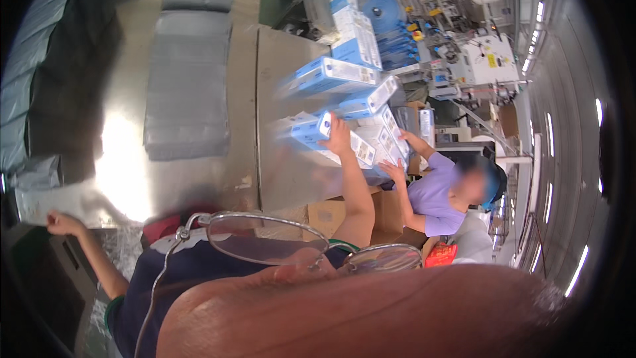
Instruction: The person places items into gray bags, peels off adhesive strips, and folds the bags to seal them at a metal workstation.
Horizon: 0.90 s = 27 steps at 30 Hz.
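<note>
My right hand (338, 136) reaches over the table, its fingers bent around the near end of a blue and white carton (309, 134). That carton lies among several like it; another carton (341, 74) stands a little farther off, its far side blurred. At the far left, my left hand (63, 223) is curled closed beside the table's edge, and whether anything is in its fingers is hidden. A co-worker's hand (393, 171) and their other hand (412, 140) touch white-sided cartons (383, 138) next to mine.
A stack of flat grey bags (189, 83) lies on the metal table (245, 189). Grey sheeting (33, 59) is heaped at the left. An open cardboard box (387, 215) sits between me and a co-worker (437, 192) in purple. Machinery (457, 59) and blue rolls (384, 12) stand beyond.
</note>
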Tool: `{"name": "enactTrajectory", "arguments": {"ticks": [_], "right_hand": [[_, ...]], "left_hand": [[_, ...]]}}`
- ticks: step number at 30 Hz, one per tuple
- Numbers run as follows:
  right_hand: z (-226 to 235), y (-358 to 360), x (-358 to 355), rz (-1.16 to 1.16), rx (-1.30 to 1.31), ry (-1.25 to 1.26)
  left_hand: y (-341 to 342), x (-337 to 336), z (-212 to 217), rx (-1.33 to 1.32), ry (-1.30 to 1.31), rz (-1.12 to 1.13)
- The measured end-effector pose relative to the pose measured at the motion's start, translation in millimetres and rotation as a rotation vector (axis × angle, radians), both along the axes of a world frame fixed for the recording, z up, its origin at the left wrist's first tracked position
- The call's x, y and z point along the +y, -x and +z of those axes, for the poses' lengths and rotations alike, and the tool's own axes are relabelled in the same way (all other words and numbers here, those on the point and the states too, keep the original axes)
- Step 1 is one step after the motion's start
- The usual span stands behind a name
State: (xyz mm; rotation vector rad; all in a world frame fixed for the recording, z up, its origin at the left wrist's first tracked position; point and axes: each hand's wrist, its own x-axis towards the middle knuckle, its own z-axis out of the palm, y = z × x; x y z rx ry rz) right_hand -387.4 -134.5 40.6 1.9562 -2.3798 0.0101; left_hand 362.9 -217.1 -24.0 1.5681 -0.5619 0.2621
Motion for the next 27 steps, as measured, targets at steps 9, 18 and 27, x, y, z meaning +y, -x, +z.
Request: {"name": "enactTrajectory", "arguments": {"ticks": [9,18,27], "right_hand": [[62.1,-115.7,-33.4,0.192,-1.331,0.187],[-74.9,-216.9,-57.2,0.403,-1.064,0.252],[-15.1,-279.8,-119.5,0.146,-0.516,-0.061]], "left_hand": [[228.2,-27.2,18.0,-0.703,-0.465,-1.277],[264.7,-72.0,-10.3,-1.68,-0.611,-1.434],[293.7,-132.9,5.0,-0.834,-0.772,-1.713]]}}
